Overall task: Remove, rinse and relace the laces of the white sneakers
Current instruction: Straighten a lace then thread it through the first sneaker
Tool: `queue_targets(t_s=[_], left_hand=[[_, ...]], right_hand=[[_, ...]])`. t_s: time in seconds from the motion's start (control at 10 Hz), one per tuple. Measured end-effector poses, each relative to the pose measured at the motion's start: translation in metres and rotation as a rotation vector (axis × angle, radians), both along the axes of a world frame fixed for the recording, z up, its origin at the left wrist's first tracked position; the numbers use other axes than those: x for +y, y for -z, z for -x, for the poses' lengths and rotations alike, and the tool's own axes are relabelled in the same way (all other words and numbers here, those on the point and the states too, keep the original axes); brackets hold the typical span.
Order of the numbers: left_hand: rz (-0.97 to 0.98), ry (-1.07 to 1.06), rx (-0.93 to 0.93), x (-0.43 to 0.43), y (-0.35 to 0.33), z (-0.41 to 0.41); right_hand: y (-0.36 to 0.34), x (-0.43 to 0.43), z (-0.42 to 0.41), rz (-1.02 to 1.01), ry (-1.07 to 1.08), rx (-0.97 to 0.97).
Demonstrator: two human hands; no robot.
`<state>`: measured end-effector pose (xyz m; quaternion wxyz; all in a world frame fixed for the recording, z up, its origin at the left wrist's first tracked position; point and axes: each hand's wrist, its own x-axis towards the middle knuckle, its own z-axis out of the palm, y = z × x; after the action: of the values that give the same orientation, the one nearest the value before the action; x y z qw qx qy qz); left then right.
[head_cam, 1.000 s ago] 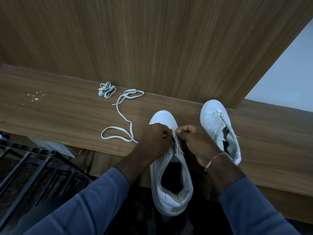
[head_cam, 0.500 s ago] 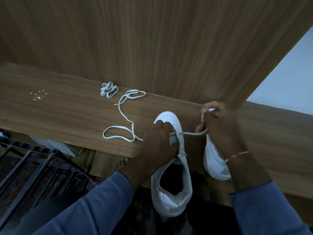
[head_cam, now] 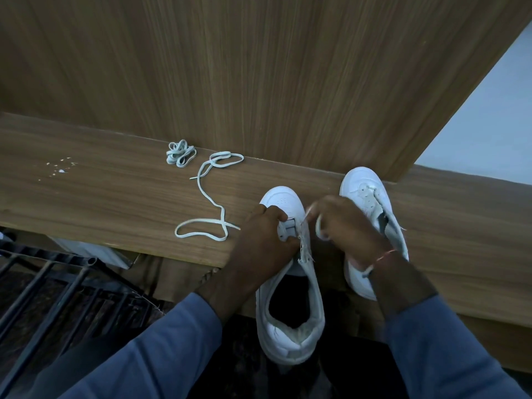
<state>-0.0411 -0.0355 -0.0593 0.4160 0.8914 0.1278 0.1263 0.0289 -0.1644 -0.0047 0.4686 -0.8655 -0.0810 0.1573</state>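
Two white sneakers stand toe-first on a wooden ledge (head_cam: 100,197). The nearer sneaker (head_cam: 290,321) hangs heel-out over the ledge's front edge. My left hand (head_cam: 263,237) grips its eyelet flap near the toe. My right hand (head_cam: 345,226) pinches a white lace end beside the same flap, over the gap between the shoes. The second sneaker (head_cam: 368,194) lies to the right, partly hidden by my right wrist. A long white lace (head_cam: 207,197) trails left from the nearer shoe across the ledge. A second lace (head_cam: 180,153) sits bunched at the back.
A tall wooden panel (head_cam: 259,76) rises right behind the ledge. A pale wall (head_cam: 489,116) shows at the right. A black metal rack (head_cam: 51,283) stands below the ledge at the left. Small white specks (head_cam: 60,167) dot the ledge's left part.
My right hand had pulled the lace out to the right over the second sneaker; it has come back to the nearer shoe's eyelets. The left hand stays on the shoe.
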Motion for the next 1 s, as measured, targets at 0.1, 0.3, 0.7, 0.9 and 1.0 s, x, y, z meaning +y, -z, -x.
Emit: queue_targets(t_s=[0.1, 0.3, 0.7, 0.9, 1.0], left_hand=[[0.011, -0.004, -0.004, -0.001, 0.0, 0.001], [0.005, -0.013, -0.005, -0.001, 0.001, 0.001], [0.055, 0.005, 0.017, 0.0, -0.002, 0.003], [0.049, -0.005, -0.006, -0.001, 0.0, 0.003], [0.066, 0.0, 0.0, -0.001, 0.002, 0.003]], right_hand=[[-0.038, -0.02, -0.009, -1.099, 0.249, 0.398], [-0.026, -0.025, -0.008, -0.358, 0.188, 0.116], [0.022, 0.005, 0.009, 0.645, -0.254, -0.455], [-0.031, -0.01, -0.001, -1.063, 0.105, 0.408], [-0.041, -0.031, -0.016, -0.951, 0.199, 0.275]])
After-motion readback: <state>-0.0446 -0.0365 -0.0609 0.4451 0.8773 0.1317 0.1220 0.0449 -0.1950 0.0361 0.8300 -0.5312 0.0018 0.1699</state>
